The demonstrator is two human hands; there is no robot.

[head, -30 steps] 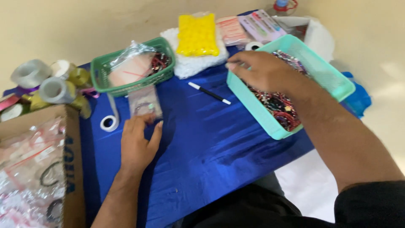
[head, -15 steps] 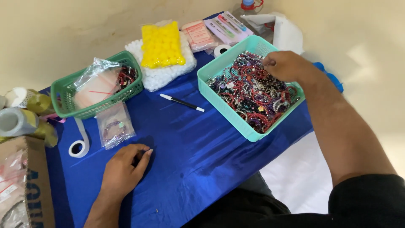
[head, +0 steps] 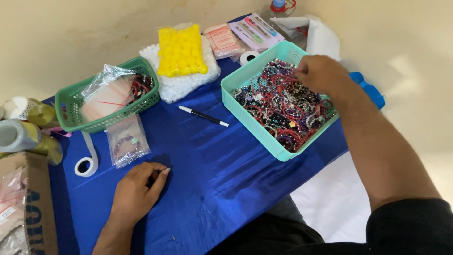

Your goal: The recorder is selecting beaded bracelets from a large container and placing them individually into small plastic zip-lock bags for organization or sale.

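My right hand (head: 321, 73) reaches into a teal basket (head: 255, 127) full of beaded bracelets (head: 288, 108), fingertips down among the beads at its far side; whether they pinch one is hidden. My left hand (head: 137, 191) rests palm down on the blue cloth (head: 212, 165), fingers loosely curled and holding nothing. Just beyond it lies a small clear bag (head: 126, 140) with a bracelet inside. A black and white pen (head: 203, 115) lies on the cloth between the baskets.
A green basket (head: 71, 118) holds plastic bags and bracelets. A yellow and white foam pack (head: 181, 54), flat packets (head: 245, 35), tape rolls (head: 19, 134), a white tape strip (head: 87, 163) and a cardboard box (head: 28, 208) ring the cloth.
My left hand has drawn back from the small clear bag, which now lies alone on the cloth. My right hand has shifted to the basket's far side.
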